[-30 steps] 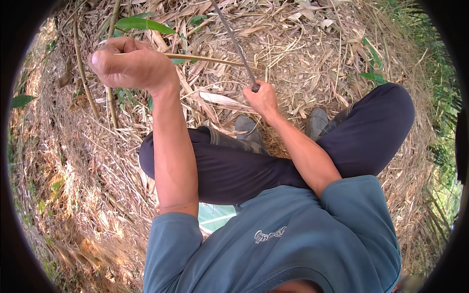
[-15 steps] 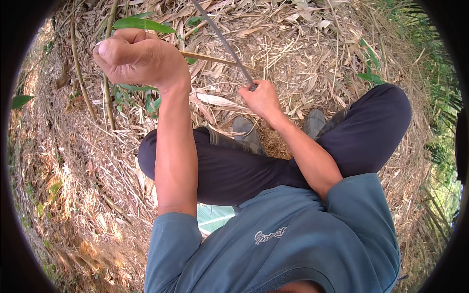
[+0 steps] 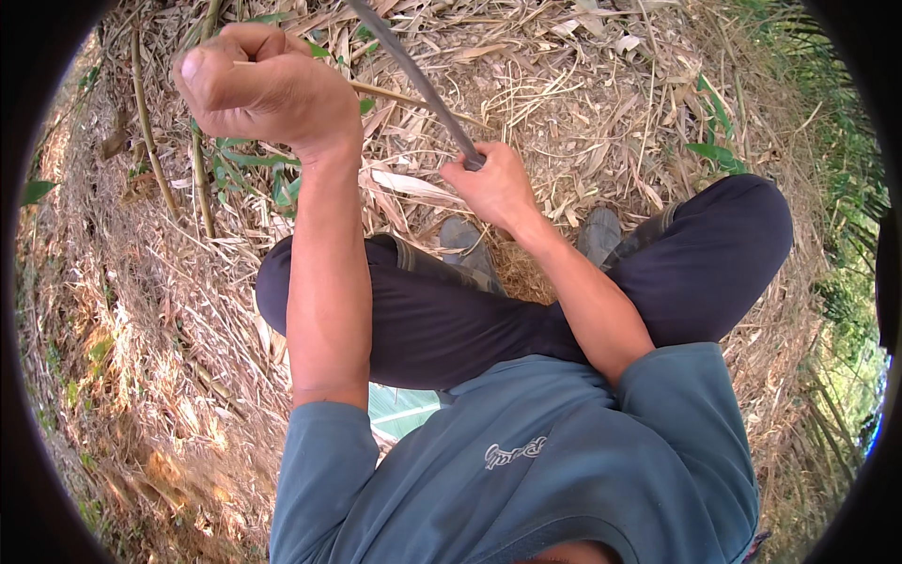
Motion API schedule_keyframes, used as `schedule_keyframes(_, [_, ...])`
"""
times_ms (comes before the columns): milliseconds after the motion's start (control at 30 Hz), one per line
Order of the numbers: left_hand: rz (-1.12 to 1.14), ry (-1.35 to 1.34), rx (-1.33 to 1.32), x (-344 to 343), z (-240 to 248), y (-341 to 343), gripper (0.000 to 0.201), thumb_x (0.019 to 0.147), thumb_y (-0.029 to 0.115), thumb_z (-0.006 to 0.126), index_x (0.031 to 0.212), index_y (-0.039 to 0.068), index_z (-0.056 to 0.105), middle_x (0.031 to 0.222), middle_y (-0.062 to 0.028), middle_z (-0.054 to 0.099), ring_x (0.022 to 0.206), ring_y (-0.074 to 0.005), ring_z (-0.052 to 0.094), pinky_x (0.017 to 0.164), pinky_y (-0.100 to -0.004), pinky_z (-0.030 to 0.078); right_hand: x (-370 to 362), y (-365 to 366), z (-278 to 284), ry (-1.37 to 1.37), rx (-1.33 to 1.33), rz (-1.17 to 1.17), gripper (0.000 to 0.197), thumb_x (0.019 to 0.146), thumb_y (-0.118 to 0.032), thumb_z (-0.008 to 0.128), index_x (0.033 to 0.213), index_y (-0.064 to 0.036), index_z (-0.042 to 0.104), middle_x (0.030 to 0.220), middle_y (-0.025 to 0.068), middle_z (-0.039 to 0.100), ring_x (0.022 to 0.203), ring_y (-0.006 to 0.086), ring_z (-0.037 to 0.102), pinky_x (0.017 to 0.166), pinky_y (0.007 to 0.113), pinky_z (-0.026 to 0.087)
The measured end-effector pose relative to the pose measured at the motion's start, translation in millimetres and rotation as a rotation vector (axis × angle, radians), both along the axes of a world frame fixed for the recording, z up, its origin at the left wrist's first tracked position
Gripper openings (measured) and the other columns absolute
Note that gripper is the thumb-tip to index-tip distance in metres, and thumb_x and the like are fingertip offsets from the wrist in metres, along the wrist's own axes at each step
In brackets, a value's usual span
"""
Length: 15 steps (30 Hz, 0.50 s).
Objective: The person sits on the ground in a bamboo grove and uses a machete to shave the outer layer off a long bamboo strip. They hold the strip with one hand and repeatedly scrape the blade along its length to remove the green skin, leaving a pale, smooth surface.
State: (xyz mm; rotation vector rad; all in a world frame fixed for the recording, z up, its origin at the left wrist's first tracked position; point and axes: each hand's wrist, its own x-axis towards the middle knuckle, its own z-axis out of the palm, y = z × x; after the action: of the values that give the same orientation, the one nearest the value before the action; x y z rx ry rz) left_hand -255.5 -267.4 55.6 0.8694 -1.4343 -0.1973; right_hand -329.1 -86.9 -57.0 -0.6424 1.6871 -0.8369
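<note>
Over the last half second, the left hand (image 3: 268, 89) has lifted a touch farther from the body, and the right hand (image 3: 498, 183) has shifted slightly left and outward, the far end of its dark shaft (image 3: 418, 80) swinging over toward the left fist.

From where I stand, the left hand is a tight fist, thumb pressed over curled fingers, with a thin tan strip (image 3: 395, 92) running out of it. The right hand is closed around the near end of the dark shaft, thumb along the top. The strip lies between the two hands, slanting rightward and passing behind the shaft just beyond the right hand, so the shaft hides a bit of it.

Behind the left fist rise slender stems (image 3: 200, 179) and some green leaves (image 3: 282, 183), partly blocked by the hand and forearm. Dry leaf litter (image 3: 564, 103) covers the ground. Nearer the body are two dark boots (image 3: 598, 235), spread dark trousers (image 3: 709, 258), and a broad pale-green leaf (image 3: 404, 411) beside the left elbow.
</note>
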Motion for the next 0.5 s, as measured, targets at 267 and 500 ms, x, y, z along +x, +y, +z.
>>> schedule_keyframes(267, [-0.002,-0.047,0.064,-10,5,10,0.049,0.101,0.041,0.026,0.062,0.012,0.027,0.046,-0.0021,0.035,0.043,-0.0139,0.033,0.043,-0.0283,0.03,-6,2,-46,-0.005,0.166,-0.018,0.027,0.077,-0.029,0.069,0.08,-0.002,0.071,0.061,0.0081,0.065,0.053,0.0169,0.06,0.055,0.033,0.049])
schedule_keyframes(500, [-0.011,-0.058,0.061,6,-1,-4,0.06,0.102,0.05,0.021,0.056,0.012,0.031,0.047,-0.0011,0.037,0.041,-0.0145,0.038,0.043,-0.0267,0.036,0,-9,9,0.083,-0.057,0.033,0.035,0.076,-0.032,0.07,0.081,0.0027,0.073,0.068,0.0163,0.069,0.056,0.0243,0.065,0.059,0.037,0.053])
